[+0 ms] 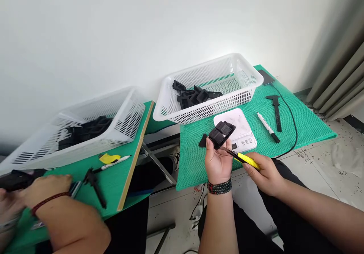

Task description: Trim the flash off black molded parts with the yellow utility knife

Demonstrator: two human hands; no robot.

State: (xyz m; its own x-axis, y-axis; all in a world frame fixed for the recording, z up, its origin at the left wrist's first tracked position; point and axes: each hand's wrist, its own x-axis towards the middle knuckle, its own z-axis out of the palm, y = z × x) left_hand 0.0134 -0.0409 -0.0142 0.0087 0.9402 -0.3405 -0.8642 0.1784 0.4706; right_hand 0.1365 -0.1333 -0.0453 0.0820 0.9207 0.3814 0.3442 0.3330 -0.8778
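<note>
My left hand [219, 161] grips a black moulded plastic part [220, 133] by its lower edge, tilted up in front of a white digital scale [247, 142]. A yellow utility knife [248, 160] is in my right hand [263, 173], its fingers wrapped round the handle. The knife's tip reaches the lower edge of the part, close to my left fingers; whether the blade touches it I cannot tell. Another small black piece [203, 140] lies just left of the held part, on the green mat [190, 163].
A white plastic basket [204, 112] holding several black parts stands behind the scale. To the right lie a marker [268, 127], a black caliper [275, 112] and a cable [292, 119]. At left, a co-worker's hands [47, 193] are by another basket [125, 129] on a separate table.
</note>
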